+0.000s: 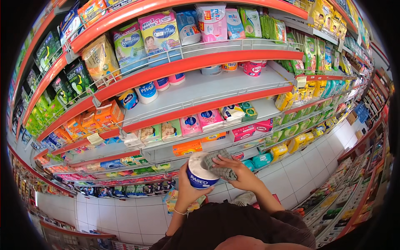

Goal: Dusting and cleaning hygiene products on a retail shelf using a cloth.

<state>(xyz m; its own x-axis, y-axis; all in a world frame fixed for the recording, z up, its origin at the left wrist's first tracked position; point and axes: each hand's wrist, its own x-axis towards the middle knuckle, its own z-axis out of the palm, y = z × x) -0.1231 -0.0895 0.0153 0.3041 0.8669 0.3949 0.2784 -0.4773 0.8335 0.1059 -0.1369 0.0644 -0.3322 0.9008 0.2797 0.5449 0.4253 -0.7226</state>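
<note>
My left hand (pixel 187 187) holds a Paseo tissue roll (pixel 202 181) in blue and white wrapping from its left side and below, its pale round top tilted upward. Folded in my right hand (pixel 232 168) is a grey-green checked cloth (pixel 221 165), which lies against the upper right of the roll. Both hands are in front of the lower shelves. Beyond them, a grey shelf (pixel 193 86) with a red front edge and wire rail bears several tissue rolls, among them a blue and white one (pixel 147 92) and a pink one (pixel 252 68).
Packed tissues (pixel 190 125) stand on the shelf below, wipes packs (pixel 161 32) above. Orange boxes (pixel 109 115) are at the left, yellow diaper packs (pixel 300 142) at the right. Colourful packs (pixel 181 201) lie low near my left wrist. Another stocked shelf (pixel 340 200) runs along the right, beyond the tiled floor (pixel 300 175).
</note>
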